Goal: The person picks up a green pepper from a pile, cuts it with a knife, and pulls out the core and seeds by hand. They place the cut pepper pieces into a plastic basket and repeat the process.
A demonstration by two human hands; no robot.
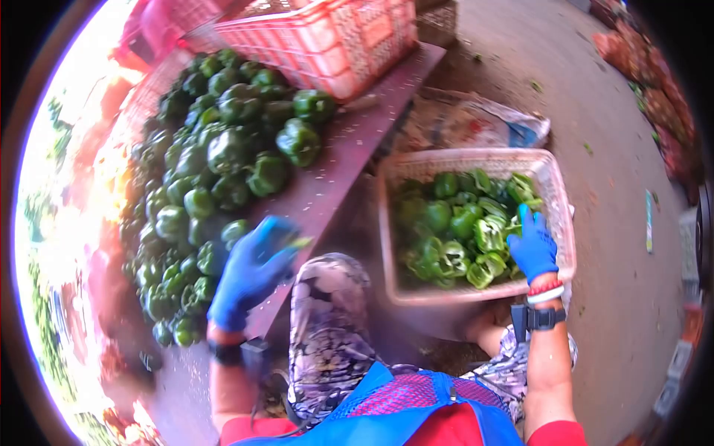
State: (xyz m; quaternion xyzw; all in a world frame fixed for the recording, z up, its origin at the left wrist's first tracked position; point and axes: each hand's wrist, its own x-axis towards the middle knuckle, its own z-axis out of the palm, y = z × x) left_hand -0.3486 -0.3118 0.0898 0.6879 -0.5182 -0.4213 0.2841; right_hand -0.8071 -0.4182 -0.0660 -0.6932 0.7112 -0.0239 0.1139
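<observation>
My left hand (256, 264), in a blue glove and smeared by motion, is above the table edge beside the pile of green bell peppers (223, 149). A small yellow-green piece (301, 242) shows at its fingertips, too blurred to name. My right hand (534, 245), also blue-gloved, reaches over the right side of a pale pink plastic crate (476, 154). Its forefinger and thumb are apart, touching or just above the peppers there. Inside the crate lie green bell peppers, some whole and some cut open, such as a cut pepper (454, 259) with its pale inside showing.
A pink basket (320, 44) stands at the far end of the table (349, 160). Behind the crate lies a dirty sack (476, 119). Filled net sacks (658, 97) line the right side of the floor (617, 201), where green scraps are scattered. My knees flank the space before the crate.
</observation>
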